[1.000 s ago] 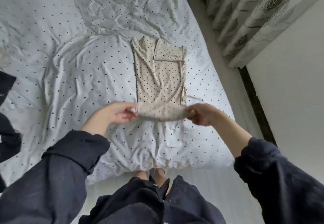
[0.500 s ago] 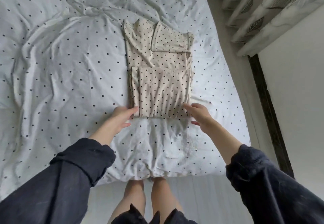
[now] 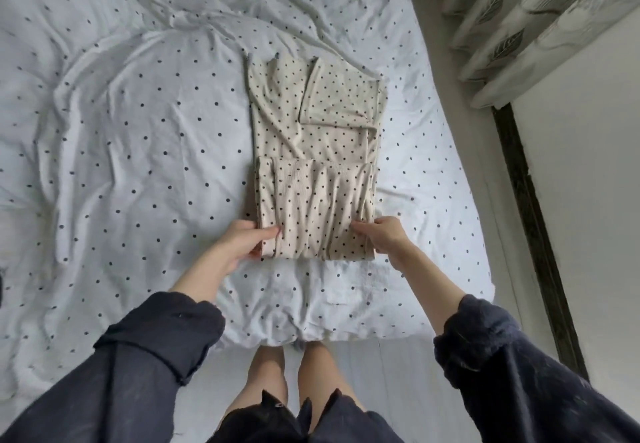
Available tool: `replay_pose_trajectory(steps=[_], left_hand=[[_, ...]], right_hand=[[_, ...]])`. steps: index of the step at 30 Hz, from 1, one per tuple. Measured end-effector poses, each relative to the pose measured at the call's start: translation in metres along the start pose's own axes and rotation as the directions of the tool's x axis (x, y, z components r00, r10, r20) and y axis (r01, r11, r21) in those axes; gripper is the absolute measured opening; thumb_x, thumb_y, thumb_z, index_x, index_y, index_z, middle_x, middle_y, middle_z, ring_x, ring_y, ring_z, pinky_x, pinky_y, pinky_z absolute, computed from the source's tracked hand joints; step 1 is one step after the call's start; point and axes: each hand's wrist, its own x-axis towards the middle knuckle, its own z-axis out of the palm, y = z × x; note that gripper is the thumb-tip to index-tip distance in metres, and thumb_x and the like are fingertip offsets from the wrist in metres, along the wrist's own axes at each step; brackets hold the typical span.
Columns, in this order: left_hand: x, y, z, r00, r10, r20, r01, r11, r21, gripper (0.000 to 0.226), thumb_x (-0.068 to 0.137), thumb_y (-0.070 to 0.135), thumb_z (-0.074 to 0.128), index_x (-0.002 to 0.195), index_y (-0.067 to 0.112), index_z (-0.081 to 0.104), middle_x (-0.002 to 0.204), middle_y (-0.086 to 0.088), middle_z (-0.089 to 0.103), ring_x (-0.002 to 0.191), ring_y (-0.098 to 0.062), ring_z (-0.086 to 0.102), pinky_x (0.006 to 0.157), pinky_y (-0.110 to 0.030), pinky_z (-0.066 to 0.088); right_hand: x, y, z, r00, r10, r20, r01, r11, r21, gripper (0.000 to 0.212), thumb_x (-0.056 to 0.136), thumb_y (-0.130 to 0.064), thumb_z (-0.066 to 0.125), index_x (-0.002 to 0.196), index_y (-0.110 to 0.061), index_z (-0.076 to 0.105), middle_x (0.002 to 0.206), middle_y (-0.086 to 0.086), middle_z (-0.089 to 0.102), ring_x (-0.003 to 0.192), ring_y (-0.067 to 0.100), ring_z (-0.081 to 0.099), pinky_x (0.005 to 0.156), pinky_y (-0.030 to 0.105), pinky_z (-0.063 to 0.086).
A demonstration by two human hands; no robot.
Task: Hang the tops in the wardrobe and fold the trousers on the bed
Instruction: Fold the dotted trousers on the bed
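Observation:
Cream trousers with black dots (image 3: 313, 151) lie partly folded on the bed (image 3: 138, 137), their near third doubled back over the middle. My left hand (image 3: 242, 246) grips the fold's near left corner, thumb on top and fingers under the edge. At the near right corner my right hand (image 3: 382, 238) grips the fold the same way. Both hands sit at the near edge of the garment, close to the bed's foot.
The bed wears a rumpled white cover with dark dots. A strip of pale floor (image 3: 446, 71) runs along its right side, bounded by patterned curtains (image 3: 519, 16) and a white wall (image 3: 588, 165) with a dark skirting strip. My legs stand at the bed's foot.
The near end of the trousers was lifted and laid back over the middle. My hands then came back to the new near edge and took hold of its corners.

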Motion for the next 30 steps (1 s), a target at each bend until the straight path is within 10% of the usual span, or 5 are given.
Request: replay_pose_trajectory(steps=[7, 12, 17, 23, 30], left_hand=[[-0.056, -0.048, -0.009, 0.984, -0.178, 0.02, 0.17, 0.963, 0.211, 0.058, 0.083, 0.015, 0.071, 0.131, -0.003, 0.045, 0.134, -0.015, 0.051, 0.112, -0.026, 0.054, 0.09, -0.034, 0.046], [-0.041, -0.019, -0.013, 0.985, 0.076, -0.154, -0.042, 0.977, 0.209, 0.013, 0.089, 0.006, 0.056, 0.1, 0.007, 0.065, 0.101, -0.014, 0.065, 0.074, -0.018, 0.058, 0.072, -0.03, 0.049], [-0.005, 0.036, 0.018, 0.916, 0.344, -0.205, -0.299, 0.928, 0.221, 0.022, 0.09, 0.009, 0.054, 0.109, 0.012, 0.065, 0.114, -0.01, 0.064, 0.102, -0.024, 0.061, 0.097, -0.039, 0.048], [0.049, 0.088, 0.071, 0.918, 0.346, -0.195, -0.257, 0.892, 0.373, 0.05, 0.09, 0.026, 0.061, 0.131, 0.003, 0.045, 0.13, -0.013, 0.054, 0.116, -0.027, 0.054, 0.09, -0.031, 0.047], [0.025, 0.144, 0.084, 0.992, 0.125, 0.011, -0.118, 0.962, -0.248, 0.031, 0.088, 0.01, 0.062, 0.116, 0.002, 0.053, 0.117, -0.016, 0.059, 0.102, -0.027, 0.06, 0.07, -0.035, 0.055]], right_hand=[[-0.06, 0.058, 0.001, 0.975, 0.179, 0.128, -0.149, 0.965, -0.217, 0.014, 0.088, -0.016, 0.063, 0.083, -0.003, 0.06, 0.071, 0.004, 0.058, 0.058, 0.012, 0.055, 0.05, 0.021, 0.033], [-0.052, 0.039, -0.012, 0.985, -0.146, -0.089, 0.099, 0.913, -0.396, 0.033, 0.093, -0.021, 0.054, 0.118, -0.001, 0.057, 0.118, 0.017, 0.062, 0.106, 0.029, 0.059, 0.086, 0.036, 0.049], [-0.017, -0.003, -0.001, 0.856, -0.491, -0.163, 0.339, 0.77, -0.54, 0.033, 0.094, -0.023, 0.049, 0.125, -0.012, 0.052, 0.124, 0.01, 0.055, 0.113, 0.026, 0.053, 0.096, 0.044, 0.043], [-0.001, 0.028, 0.012, 0.882, -0.394, -0.257, 0.297, 0.89, -0.345, 0.034, 0.096, -0.031, 0.047, 0.123, -0.012, 0.052, 0.122, 0.008, 0.054, 0.104, 0.021, 0.056, 0.089, 0.036, 0.046], [-0.017, 0.066, -0.001, 0.961, -0.222, -0.168, 0.184, 0.96, -0.213, 0.04, 0.096, -0.036, 0.048, 0.128, -0.011, 0.049, 0.118, 0.006, 0.058, 0.089, 0.012, 0.053, 0.071, 0.029, 0.047]])
